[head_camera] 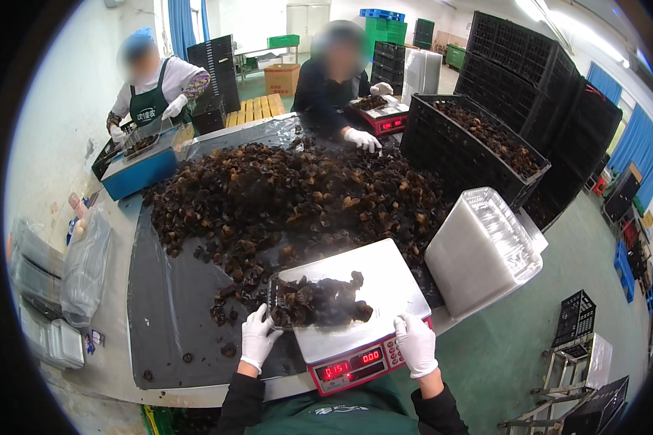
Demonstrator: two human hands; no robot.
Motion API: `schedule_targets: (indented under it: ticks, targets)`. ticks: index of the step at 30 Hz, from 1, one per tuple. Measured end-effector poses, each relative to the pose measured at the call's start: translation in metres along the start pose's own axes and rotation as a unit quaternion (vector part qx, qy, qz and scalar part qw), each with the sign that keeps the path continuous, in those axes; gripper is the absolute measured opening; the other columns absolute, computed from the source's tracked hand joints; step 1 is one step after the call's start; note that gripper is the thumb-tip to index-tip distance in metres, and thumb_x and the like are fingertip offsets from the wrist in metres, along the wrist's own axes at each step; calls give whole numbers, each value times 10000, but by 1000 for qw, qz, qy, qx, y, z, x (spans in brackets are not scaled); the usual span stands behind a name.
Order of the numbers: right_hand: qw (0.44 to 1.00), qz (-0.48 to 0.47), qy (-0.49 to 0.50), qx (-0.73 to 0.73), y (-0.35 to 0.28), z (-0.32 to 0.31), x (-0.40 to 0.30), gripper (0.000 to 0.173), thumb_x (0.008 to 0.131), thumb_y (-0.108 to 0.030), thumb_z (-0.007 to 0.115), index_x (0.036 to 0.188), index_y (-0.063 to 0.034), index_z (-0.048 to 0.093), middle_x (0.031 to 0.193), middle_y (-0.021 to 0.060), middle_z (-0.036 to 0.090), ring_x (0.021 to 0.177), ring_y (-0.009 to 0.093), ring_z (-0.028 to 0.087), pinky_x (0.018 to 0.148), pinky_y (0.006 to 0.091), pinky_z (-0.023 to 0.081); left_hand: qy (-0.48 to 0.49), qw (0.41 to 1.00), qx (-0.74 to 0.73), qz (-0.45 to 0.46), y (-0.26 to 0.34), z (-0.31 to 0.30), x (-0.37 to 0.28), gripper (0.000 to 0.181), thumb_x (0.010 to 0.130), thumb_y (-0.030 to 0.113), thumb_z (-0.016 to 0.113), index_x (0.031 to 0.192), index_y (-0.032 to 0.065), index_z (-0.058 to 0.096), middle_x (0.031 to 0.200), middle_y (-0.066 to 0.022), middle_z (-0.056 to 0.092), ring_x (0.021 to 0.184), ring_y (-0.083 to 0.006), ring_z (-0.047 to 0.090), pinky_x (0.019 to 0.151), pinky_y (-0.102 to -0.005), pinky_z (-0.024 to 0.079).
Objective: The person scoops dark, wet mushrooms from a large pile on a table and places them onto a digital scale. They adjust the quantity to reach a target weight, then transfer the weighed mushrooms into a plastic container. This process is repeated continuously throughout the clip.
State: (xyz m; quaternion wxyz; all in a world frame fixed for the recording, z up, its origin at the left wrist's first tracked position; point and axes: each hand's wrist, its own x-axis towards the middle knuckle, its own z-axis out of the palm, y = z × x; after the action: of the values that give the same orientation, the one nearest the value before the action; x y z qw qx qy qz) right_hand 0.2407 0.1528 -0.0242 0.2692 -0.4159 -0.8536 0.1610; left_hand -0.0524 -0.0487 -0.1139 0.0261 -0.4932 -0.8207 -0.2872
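Note:
A clear plastic tray heaped with dark wood ear mushrooms lies on the steel plate of a digital scale with a red base and lit display. My left hand, in a white glove, grips the tray's left end, thumb and fingers at its rim. At the scale's right front edge is my gloved right hand, fingers bent together by the plate's corner; whether it pinches anything cannot be told. Behind the scale spreads a large pile of wood ear mushrooms on dark sheeting.
A tall stack of clear trays stands right of the scale. Beyond it is a black crate of mushrooms. Two co-workers in white gloves stand across the table, each by a scale. Bagged trays lie at the left; crates stand at the lower right.

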Motion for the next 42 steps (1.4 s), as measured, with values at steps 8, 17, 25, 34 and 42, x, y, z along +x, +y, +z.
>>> schedule_targets:
  ticks: [8, 17, 25, 34, 42]
  targets:
    - [1000, 2, -6, -4, 0, 0, -1, 181, 928, -208, 624, 997, -48, 675, 891, 147, 697, 794, 321, 679, 711, 386, 541, 32, 999, -37, -6, -5, 17, -10, 336, 670, -20, 740, 989, 40, 651, 1045, -120, 635, 967, -339, 600, 796, -409, 502]
    - [1000, -5, 0, 3, 1, 0, -1, 177, 927, -201, 623, 998, -48, 676, 885, 147, 696, 794, 318, 680, 713, 381, 543, 88, 980, -162, -74, -23, 16, -19, 189, 731, -77, 654, 898, 10, 652, 885, -142, 656, 865, -319, 651, 774, -370, 519]
    - [999, -35, 33, 4, 2, 2, -1, 162, 920, -204, 634, 974, -56, 672, 835, 146, 688, 725, 315, 673, 654, 388, 537, 95, 967, -197, -128, -17, 0, -22, 167, 764, -93, 618, 900, -5, 660, 872, -129, 671, 851, -252, 671, 796, -314, 514]
    - [999, -32, 30, -5, 7, 0, -2, 152, 933, -198, 624, 968, -59, 675, 870, 135, 687, 767, 320, 673, 678, 386, 535, 182, 938, -265, -126, 9, -77, 30, 134, 813, -75, 613, 935, -34, 650, 955, -89, 692, 905, -176, 656, 838, -280, 497]
    - [1000, -5, 0, 13, -3, -10, -6, 161, 943, -178, 613, 1023, -52, 675, 890, 122, 690, 787, 294, 677, 713, 358, 534, 68, 948, -275, 142, 138, -72, 114, 183, 790, -77, 633, 948, 11, 655, 952, -96, 671, 911, -221, 654, 838, -302, 509]
